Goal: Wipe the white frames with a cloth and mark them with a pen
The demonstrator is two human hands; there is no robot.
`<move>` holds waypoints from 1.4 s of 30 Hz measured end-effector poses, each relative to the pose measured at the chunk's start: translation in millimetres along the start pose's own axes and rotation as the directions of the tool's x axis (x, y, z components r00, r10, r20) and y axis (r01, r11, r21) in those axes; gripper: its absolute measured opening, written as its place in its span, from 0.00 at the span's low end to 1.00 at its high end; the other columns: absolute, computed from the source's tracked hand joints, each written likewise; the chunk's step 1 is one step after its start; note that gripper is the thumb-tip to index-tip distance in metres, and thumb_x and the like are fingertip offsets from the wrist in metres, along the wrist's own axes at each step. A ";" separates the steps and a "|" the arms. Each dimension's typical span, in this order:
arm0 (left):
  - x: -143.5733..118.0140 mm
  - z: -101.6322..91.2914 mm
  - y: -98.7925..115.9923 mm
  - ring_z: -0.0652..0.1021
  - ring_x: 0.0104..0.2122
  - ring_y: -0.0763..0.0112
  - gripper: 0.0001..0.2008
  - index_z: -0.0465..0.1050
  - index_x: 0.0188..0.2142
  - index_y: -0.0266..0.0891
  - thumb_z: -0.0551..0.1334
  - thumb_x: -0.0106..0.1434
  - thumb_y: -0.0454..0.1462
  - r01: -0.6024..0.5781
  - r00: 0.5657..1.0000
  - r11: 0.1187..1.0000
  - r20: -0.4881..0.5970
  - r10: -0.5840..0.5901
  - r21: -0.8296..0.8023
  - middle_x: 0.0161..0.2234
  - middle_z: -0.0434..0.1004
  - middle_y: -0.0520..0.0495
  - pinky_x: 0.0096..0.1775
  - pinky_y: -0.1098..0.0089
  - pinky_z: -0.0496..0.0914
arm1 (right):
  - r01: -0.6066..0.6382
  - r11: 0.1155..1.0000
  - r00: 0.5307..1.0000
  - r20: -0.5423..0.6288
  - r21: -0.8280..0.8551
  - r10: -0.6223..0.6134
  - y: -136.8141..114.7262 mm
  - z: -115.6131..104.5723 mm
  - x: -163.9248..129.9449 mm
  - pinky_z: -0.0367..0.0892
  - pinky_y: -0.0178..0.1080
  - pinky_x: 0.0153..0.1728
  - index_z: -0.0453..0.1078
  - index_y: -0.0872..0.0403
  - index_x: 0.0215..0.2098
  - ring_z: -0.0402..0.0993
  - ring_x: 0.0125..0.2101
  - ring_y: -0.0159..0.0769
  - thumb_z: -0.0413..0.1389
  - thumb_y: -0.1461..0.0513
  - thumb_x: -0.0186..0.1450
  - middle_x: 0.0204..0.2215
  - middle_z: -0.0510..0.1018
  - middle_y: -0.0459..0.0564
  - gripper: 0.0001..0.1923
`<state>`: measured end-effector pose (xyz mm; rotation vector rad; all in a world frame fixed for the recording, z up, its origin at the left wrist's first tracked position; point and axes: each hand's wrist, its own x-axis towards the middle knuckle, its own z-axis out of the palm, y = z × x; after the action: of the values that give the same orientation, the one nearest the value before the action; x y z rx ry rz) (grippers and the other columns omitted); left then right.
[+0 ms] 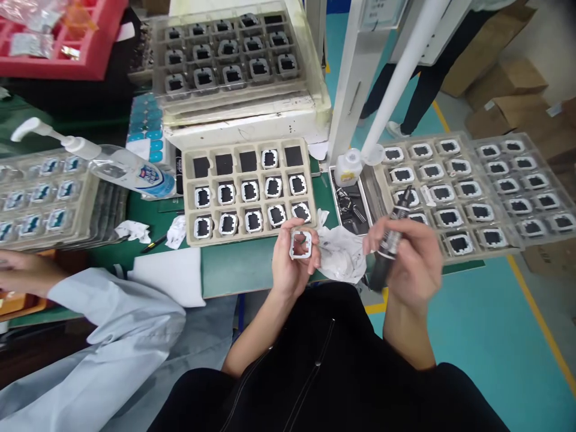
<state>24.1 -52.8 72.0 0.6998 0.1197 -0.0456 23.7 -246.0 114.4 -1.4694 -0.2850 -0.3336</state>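
Note:
My left hand grips a small white square frame with rounded corners and an open middle, held up in front of the tray edge. In my right hand is a black marker pen with pale lettering, slanted with its narrow tip up; hand and pen are slightly blurred. Just beyond my left hand lies a beige compartment tray of similar white frames, with several pockets showing only black lining. Crumpled white paper sits between my hands.
Trays of frames fill the right side, beside a small white bottle and a metal box of black bits. A pump bottle stands left. A co-worker's sleeve reaches in at left. A white post rises behind.

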 end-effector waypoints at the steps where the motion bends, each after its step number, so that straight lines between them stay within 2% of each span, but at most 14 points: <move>1: 0.0 3.6 -0.8 0.72 0.14 0.80 0.22 0.75 0.48 0.44 0.72 0.73 0.58 -0.012 1.000 1.000 0.009 0.012 0.001 0.32 0.82 0.54 0.15 0.80 0.62 | 0.003 0.986 1.000 0.000 0.168 -0.003 -2.6 2.8 -4.6 0.72 0.40 0.26 0.81 0.40 0.55 0.74 0.31 0.39 0.53 0.58 0.78 0.34 0.75 0.48 0.16; 3: -0.9 10.2 -2.1 0.71 0.14 0.81 0.22 0.74 0.46 0.44 0.71 0.73 0.58 -0.021 0.999 1.000 0.035 0.021 -0.001 0.32 0.83 0.54 0.15 0.80 0.61 | 0.035 0.922 0.998 0.028 0.385 -0.050 -2.8 8.7 -11.5 0.65 0.34 0.17 0.81 0.37 0.58 0.69 0.24 0.35 0.53 0.59 0.78 0.31 0.74 0.46 0.18; 6: -3.3 17.5 -2.9 0.73 0.15 0.82 0.22 0.75 0.44 0.43 0.70 0.74 0.58 -0.021 0.997 1.000 0.071 0.023 -0.019 0.33 0.83 0.52 0.15 0.80 0.61 | 0.052 0.909 0.986 0.126 0.415 -0.114 3.3 16.6 -17.0 0.62 0.30 0.12 0.74 0.28 0.64 0.60 0.16 0.29 0.58 0.60 0.79 0.27 0.73 0.38 0.20; 9: -5.0 21.0 -3.4 0.74 0.16 0.80 0.22 0.75 0.43 0.43 0.70 0.74 0.58 -0.033 0.996 0.999 0.078 0.034 -0.022 0.34 0.83 0.52 0.15 0.80 0.60 | 0.145 0.933 0.964 0.166 0.329 -0.208 7.7 25.8 -21.1 0.71 0.33 0.15 0.73 0.32 0.62 0.69 0.17 0.31 0.63 0.60 0.77 0.27 0.73 0.37 0.19; 11: -5.9 21.6 -3.8 0.75 0.16 0.79 0.23 0.75 0.43 0.43 0.71 0.73 0.59 -0.038 0.997 0.999 0.062 0.038 0.001 0.35 0.84 0.51 0.15 0.80 0.61 | 0.277 0.939 0.950 0.090 0.205 -0.299 7.4 34.2 -24.6 0.73 0.38 0.17 0.77 0.41 0.53 0.74 0.21 0.35 0.64 0.51 0.76 0.28 0.73 0.41 0.09; 14: -7.4 21.4 -4.6 0.77 0.18 0.78 0.25 0.75 0.44 0.43 0.71 0.72 0.61 -0.048 0.998 0.998 0.034 0.047 0.043 0.36 0.85 0.50 0.17 0.79 0.63 | 0.410 0.907 0.908 -0.046 -0.101 -0.416 2.8 47.4 -30.5 0.78 0.47 0.26 0.78 0.46 0.43 0.70 0.18 0.35 0.58 0.47 0.79 0.24 0.71 0.41 0.15; 17: -10.0 21.1 -5.6 0.75 0.18 0.79 0.25 0.75 0.44 0.43 0.71 0.72 0.61 -0.079 0.997 0.995 0.019 0.078 0.063 0.36 0.84 0.50 0.18 0.78 0.64 | 0.305 0.931 0.934 -0.128 -0.199 -0.333 -5.0 55.5 -35.7 0.86 0.62 0.46 0.74 0.44 0.49 0.63 0.14 0.32 0.60 0.56 0.77 0.21 0.70 0.35 0.04; 19: -12.3 21.0 -6.9 0.72 0.16 0.80 0.26 0.76 0.43 0.42 0.71 0.71 0.62 -0.106 0.994 0.991 0.011 0.106 0.078 0.34 0.83 0.51 0.18 0.78 0.63 | 0.224 0.961 0.967 -0.089 -0.163 -0.241 -9.8 57.0 -37.7 0.85 0.69 0.57 0.70 0.43 0.50 0.65 0.14 0.32 0.61 0.61 0.74 0.21 0.71 0.33 0.09; 21: -15.0 20.8 -8.7 0.71 0.17 0.80 0.26 0.77 0.42 0.42 0.71 0.71 0.62 -0.134 0.991 0.986 -0.001 0.135 0.102 0.32 0.82 0.51 0.17 0.78 0.61 | 0.211 0.966 0.976 -0.015 -0.149 -0.216 -12.7 56.8 -38.4 0.83 0.71 0.61 0.68 0.44 0.47 0.67 0.16 0.31 0.61 0.65 0.73 0.22 0.72 0.33 0.10; 24: -18.5 20.5 -11.5 0.74 0.19 0.76 0.25 0.80 0.42 0.43 0.70 0.72 0.62 -0.177 0.982 0.971 -0.033 0.185 0.162 0.30 0.81 0.51 0.17 0.77 0.60 | 0.219 0.965 0.975 0.003 -0.143 -0.221 -13.4 56.5 -37.5 0.87 0.69 0.58 0.68 0.45 0.43 0.69 0.17 0.31 0.62 0.67 0.72 0.21 0.72 0.33 0.10; 28: -20.5 20.6 -12.3 0.76 0.21 0.73 0.27 0.81 0.39 0.43 0.71 0.70 0.64 -0.224 0.957 0.937 -0.120 0.264 0.268 0.29 0.81 0.50 0.18 0.75 0.62 | 0.160 0.973 0.986 -0.009 -0.165 -0.164 -14.2 59.3 -33.8 0.90 0.65 0.53 0.68 0.45 0.38 0.81 0.23 0.38 0.63 0.66 0.73 0.22 0.77 0.38 0.10; 33: -20.6 20.8 -10.5 0.77 0.23 0.73 0.27 0.82 0.38 0.42 0.72 0.69 0.63 -0.281 0.934 0.911 -0.134 0.332 0.303 0.33 0.83 0.49 0.22 0.73 0.66 | 0.203 0.965 0.978 -0.015 -0.169 -0.208 -20.2 65.9 -28.7 0.91 0.64 0.53 0.69 0.46 0.34 0.72 0.18 0.31 0.61 0.69 0.71 0.20 0.70 0.34 0.12; 38: -20.6 21.7 -10.1 0.74 0.20 0.74 0.29 0.80 0.37 0.41 0.72 0.67 0.65 -0.273 0.936 0.903 -0.124 0.328 0.332 0.31 0.80 0.50 0.22 0.71 0.68 | 0.164 0.960 0.985 -0.021 -0.227 -0.174 -22.4 68.0 -28.3 0.92 0.64 0.52 0.68 0.46 0.34 0.71 0.17 0.33 0.61 0.68 0.72 0.19 0.70 0.35 0.12; 42: -20.4 21.7 -10.4 0.73 0.19 0.75 0.28 0.81 0.37 0.42 0.73 0.68 0.64 -0.276 0.941 0.909 -0.103 0.321 0.313 0.28 0.78 0.52 0.21 0.73 0.66 | 0.234 0.942 0.965 -0.057 -0.239 -0.254 -17.4 70.8 -28.3 0.93 0.62 0.48 0.67 0.46 0.37 0.71 0.17 0.32 0.61 0.68 0.71 0.20 0.73 0.36 0.11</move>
<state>5.1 -74.7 84.4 1.0147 0.1524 0.2926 -8.0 -175.4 125.3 -1.6455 -0.3691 -0.6481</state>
